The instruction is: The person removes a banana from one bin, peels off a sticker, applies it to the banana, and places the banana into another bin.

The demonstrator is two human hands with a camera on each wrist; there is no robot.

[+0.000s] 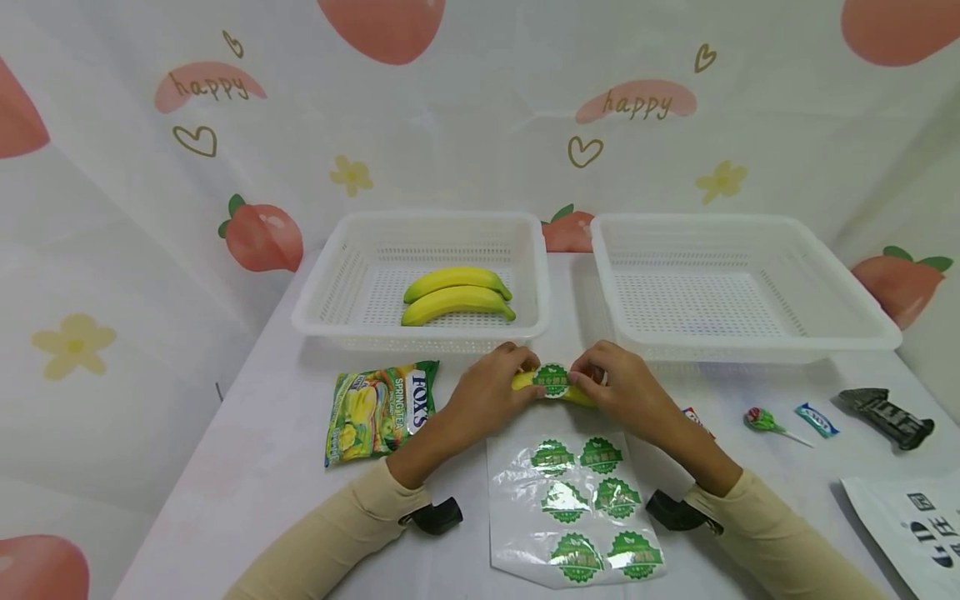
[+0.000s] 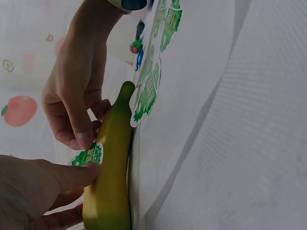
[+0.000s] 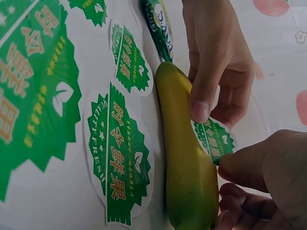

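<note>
A yellow banana (image 1: pixel 579 395) with greenish ends lies on the table, a round green sticker (image 1: pixel 551 380) across its upper side. My left hand (image 1: pixel 491 387) holds the sticker's left edge, its thumb (image 3: pixel 200 108) against the banana. From the other side my right hand (image 1: pixel 626 392) pinches the right edge between thumb and curled fingers. In the left wrist view, part of the sticker (image 2: pixel 88 155) stands out past the banana's side. Just in front lies a sheet of green stickers (image 1: pixel 577 508) on glossy backing.
Two bananas (image 1: pixel 457 304) lie in the left white basket (image 1: pixel 322 317); a second white basket (image 1: pixel 750 343) stands at right. A green candy bag (image 1: pixel 381 411) is left of the hands. To the right are a lollipop (image 1: pixel 763 419), small blue packet (image 1: pixel 817 420), black wrapper (image 1: pixel 888 418) and white bag (image 1: pixel 911 529).
</note>
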